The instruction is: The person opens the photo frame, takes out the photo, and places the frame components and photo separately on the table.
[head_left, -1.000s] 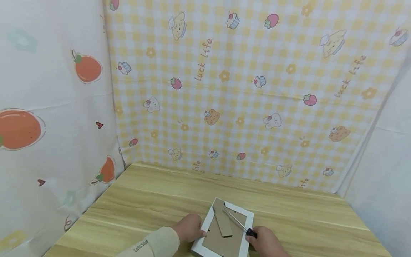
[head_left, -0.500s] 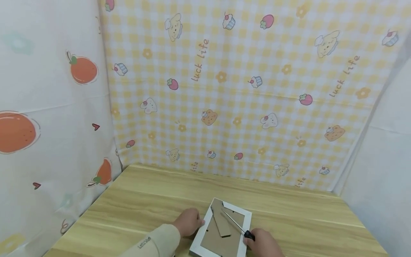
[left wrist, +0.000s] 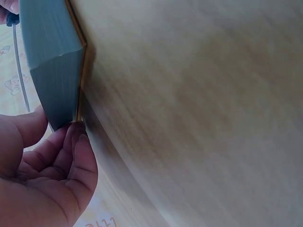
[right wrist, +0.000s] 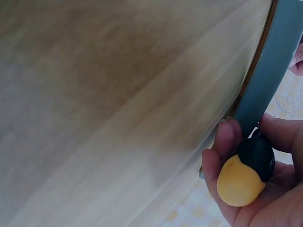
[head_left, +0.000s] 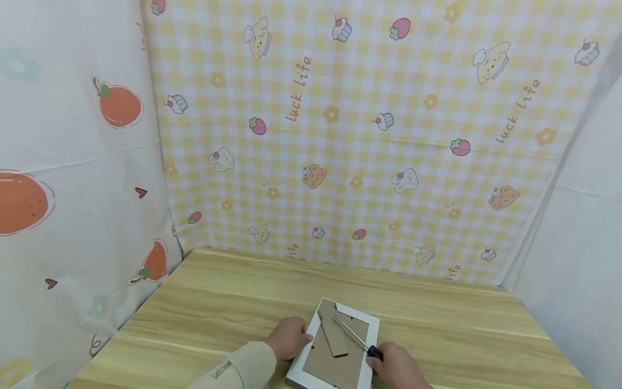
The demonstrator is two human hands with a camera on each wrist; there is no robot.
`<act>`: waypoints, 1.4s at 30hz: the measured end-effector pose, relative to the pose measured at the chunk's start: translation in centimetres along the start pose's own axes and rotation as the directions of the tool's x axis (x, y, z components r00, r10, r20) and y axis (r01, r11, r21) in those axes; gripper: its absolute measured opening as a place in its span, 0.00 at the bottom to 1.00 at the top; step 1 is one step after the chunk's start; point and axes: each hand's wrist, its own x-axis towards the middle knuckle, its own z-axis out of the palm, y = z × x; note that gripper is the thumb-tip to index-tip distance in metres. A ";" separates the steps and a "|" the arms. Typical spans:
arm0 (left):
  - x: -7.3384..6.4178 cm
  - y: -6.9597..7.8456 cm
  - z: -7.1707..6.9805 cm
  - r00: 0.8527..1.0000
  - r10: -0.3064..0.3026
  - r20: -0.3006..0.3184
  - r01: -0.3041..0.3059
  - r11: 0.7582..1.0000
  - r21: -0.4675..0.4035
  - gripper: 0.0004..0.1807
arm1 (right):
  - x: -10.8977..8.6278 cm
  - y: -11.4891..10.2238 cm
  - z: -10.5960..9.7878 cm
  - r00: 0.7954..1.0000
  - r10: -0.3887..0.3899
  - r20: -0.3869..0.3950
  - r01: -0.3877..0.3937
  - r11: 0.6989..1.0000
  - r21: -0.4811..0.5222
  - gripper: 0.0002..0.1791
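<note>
A white picture frame (head_left: 373,330) is held back side up above the wooden table, its brown backing board (head_left: 324,368) and cardboard stand (head_left: 333,339) showing. My left hand (head_left: 289,338) grips the frame's left edge; in the left wrist view thumb and curled fingers pinch its side (left wrist: 57,87). My right hand (head_left: 398,366) holds a screwdriver (head_left: 374,353) with a black and yellow handle (right wrist: 242,187) in its palm, and its thumb and fingertips touch the frame's right side (right wrist: 258,94). The metal shaft (head_left: 351,332) slants across the back, its tip by the stand's upper part.
Light wood-grain table (head_left: 233,292) surrounds the frame. A yellow checked cloth (head_left: 340,205) hangs behind it, a fruit-print white cloth (head_left: 97,216) on the left, and a pale cloth (head_left: 578,243) on the right. Small dark tabs (head_left: 313,347) sit along the backing board's edge.
The head view has shifted slightly, so the scene sits a little further left. Both hands keep their holds on the frame and screwdriver.
</note>
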 end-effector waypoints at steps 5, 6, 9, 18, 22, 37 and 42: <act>-0.1 0.1 0.1 1.000 0.006 -0.006 -0.006 1.000 0.018 0.15 | 0.1 0.0 0.1 0.999 -0.033 -0.015 0.033 0.999 0.000 0.15; -0.2 0.0 0.1 1.000 0.012 -0.009 -0.012 1.000 0.024 0.16 | 0.2 0.1 0.1 0.999 -0.037 -0.014 0.037 0.999 -0.002 0.14; -0.2 -0.1 0.2 0.999 0.031 -0.012 -0.030 0.999 0.034 0.17 | 0.4 0.1 0.0 0.999 -0.052 -0.006 0.052 0.999 -0.016 0.14; -0.3 -0.1 0.2 1.000 0.017 -0.004 -0.017 0.999 0.036 0.18 | 1.2 0.1 0.0 0.999 -0.021 0.027 0.022 0.999 -0.035 0.13; -0.4 0.2 0.0 1.000 0.004 0.003 -0.004 0.999 0.036 0.18 | 1.6 -0.1 0.0 1.000 -0.001 0.007 0.002 0.997 -0.078 0.14; -0.1 -0.1 -0.1 0.999 0.041 -0.014 -0.041 0.999 0.028 0.20 | 2.5 -0.4 -0.4 0.995 -0.092 -0.036 0.087 0.990 -0.115 0.15; 0.0 0.0 -0.2 1.000 0.005 -0.005 -0.004 0.999 0.039 0.19 | 2.6 -0.8 -0.7 0.997 -0.078 -0.023 0.074 0.989 -0.127 0.15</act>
